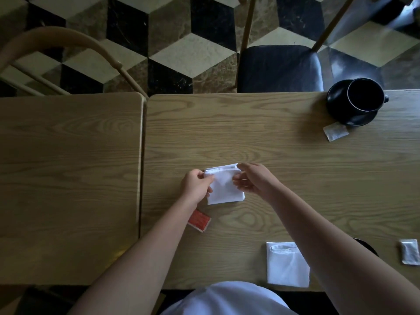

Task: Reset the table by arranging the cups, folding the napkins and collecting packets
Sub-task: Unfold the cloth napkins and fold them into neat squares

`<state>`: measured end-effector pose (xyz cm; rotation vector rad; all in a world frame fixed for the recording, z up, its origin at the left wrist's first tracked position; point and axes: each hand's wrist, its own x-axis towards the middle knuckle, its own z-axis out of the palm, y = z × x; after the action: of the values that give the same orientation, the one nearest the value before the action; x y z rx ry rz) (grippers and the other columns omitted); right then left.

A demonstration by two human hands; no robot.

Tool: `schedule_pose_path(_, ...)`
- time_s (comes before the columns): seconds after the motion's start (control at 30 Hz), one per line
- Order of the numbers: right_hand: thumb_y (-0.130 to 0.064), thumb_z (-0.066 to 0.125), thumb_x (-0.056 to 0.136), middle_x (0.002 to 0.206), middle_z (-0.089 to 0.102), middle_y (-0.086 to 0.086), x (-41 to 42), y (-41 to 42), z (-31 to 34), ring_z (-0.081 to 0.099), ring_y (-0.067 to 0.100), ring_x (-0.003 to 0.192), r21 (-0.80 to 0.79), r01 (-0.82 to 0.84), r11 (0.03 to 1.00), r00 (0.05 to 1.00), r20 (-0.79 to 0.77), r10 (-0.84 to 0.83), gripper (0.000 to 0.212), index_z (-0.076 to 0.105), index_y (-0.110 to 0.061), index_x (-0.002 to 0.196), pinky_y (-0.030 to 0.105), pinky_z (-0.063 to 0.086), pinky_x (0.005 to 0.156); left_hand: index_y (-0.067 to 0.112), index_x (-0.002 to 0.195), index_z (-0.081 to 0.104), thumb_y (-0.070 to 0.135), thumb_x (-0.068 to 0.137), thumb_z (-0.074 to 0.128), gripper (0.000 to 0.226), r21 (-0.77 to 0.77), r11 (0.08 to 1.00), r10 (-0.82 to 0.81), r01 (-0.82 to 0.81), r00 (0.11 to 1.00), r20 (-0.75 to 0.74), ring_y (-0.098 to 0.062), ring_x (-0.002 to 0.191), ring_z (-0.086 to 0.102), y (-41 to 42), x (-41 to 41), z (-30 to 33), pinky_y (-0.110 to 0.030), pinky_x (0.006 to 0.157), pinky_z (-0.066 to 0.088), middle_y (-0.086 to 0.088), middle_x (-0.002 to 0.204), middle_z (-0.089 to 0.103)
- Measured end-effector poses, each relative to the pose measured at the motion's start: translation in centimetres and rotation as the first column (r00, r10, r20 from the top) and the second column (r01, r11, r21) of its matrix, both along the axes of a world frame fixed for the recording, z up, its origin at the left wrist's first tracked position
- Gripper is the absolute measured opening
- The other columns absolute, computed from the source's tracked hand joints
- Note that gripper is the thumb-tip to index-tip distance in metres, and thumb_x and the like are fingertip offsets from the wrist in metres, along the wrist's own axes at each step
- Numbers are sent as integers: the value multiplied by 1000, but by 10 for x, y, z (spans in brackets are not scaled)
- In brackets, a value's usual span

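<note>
A white folded napkin (223,187) lies near the middle of the wooden table (261,142). My left hand (195,185) pinches its left top corner and my right hand (254,179) pinches its right top edge. A second folded white napkin (287,266) rests by the near edge, right of my body. A red packet (199,221) lies partly under my left forearm. One grey packet (336,131) sits beside a black cup (364,95) on its black saucer (336,105) at the far right. Another grey packet (409,251) is at the right edge.
A second wooden table (68,178) butts against the left side with a narrow gap. A curved wooden chair back (68,39) and a dark-seated chair (279,69) stand beyond the far edge on a patterned floor. A dark round object (367,245) peeks from behind my right forearm.
</note>
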<state>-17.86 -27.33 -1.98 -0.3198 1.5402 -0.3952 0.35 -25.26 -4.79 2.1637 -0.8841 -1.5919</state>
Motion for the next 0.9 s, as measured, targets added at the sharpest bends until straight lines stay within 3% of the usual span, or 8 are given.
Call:
schedule_pose_path(0.13, -17, 56, 95, 90, 69, 16, 5, 0, -6, 68, 20, 70, -20, -64, 998, 996, -58, 62, 17, 61, -1, 98, 36, 59, 74, 15, 82, 36, 14, 85, 72, 36, 23, 998, 63, -63, 998, -4, -7, 31, 52, -4, 0, -9, -16, 32, 35, -14, 60, 59)
schedule_pose_path(0.2, -14, 54, 92, 89, 70, 17, 9, 4, -5, 68, 17, 65, -79, -81, 994, 989, -132, 70, 17, 62, 0, 98, 32, 57, 64, 15, 84, 33, 15, 85, 71, 38, 9, 998, 63, -63, 998, 31, -21, 43, 56, -3, -2, -6, -25, 40, 40, -20, 69, 58)
schedule_pose_path(0.27, -17, 53, 89, 90, 72, 14, 12, 17, -2, 69, 21, 67, -186, -171, 968, 947, -301, 110, 15, 54, -7, 101, 35, 57, 64, 15, 82, 39, 20, 85, 68, 30, -65, 993, -79, 96, 970, 228, -29, 63, 60, 1, -1, 0, -37, 57, 45, -15, 76, 62)
schedule_pose_path(0.33, -21, 54, 85, 90, 71, 7, 17, 38, 2, 67, 27, 76, -242, -476, 845, 812, -490, 317, 20, 52, -16, 104, 37, 54, 70, 18, 80, 47, 21, 82, 64, 17, -140, 929, -267, 341, 884, 384, -29, 69, 60, 13, 2, 10, -37, 63, 46, -3, 74, 65)
schedule_pose_path(0.4, -21, 53, 85, 100, 71, 5, 27, 60, 3, 67, 30, 88, -224, -759, 612, 613, -565, 553, 22, 58, -18, 106, 37, 53, 75, 22, 80, 52, 19, 78, 60, 8, -232, 795, -449, 560, 801, 395, -24, 72, 61, 31, 3, 18, -35, 63, 48, 2, 78, 64)
schedule_pose_path(0.53, -21, 50, 90, 123, 60, 7, 39, 76, -6, 64, 35, 106, -155, -912, 379, 390, -607, 692, 31, 57, -14, 120, 41, 52, 80, 19, 98, 59, 14, 80, 57, 19, -180, 596, -694, 782, 615, 373, -24, 101, 59, 57, 5, 14, -40, 81, 51, -1, 106, 62)
schedule_pose_path(0.73, -18, 50, 90, 123, 56, 9, 39, 68, -17, 63, 37, 108, -53, -943, 329, 285, -639, 714, 32, 52, -12, 121, 41, 49, 78, 12, 119, 54, -3, 79, 48, 43, -58, 618, -730, 784, 600, 327, -26, 123, 44, 52, -2, 1, -39, 103, 41, -7, 127, 51)
schedule_pose_path(0.9, -17, 46, 90, 125, 55, 5, 20, 62, -21, 66, 39, 103, 43, -941, 336, 217, -686, 695, 28, 51, -16, 117, 39, 44, 71, 8, 121, 54, 5, 84, 49, 38, -23, 664, -695, 747, 628, 350, -29, 126, 44, 46, -8, -5, -37, 105, 38, -11, 130, 52)
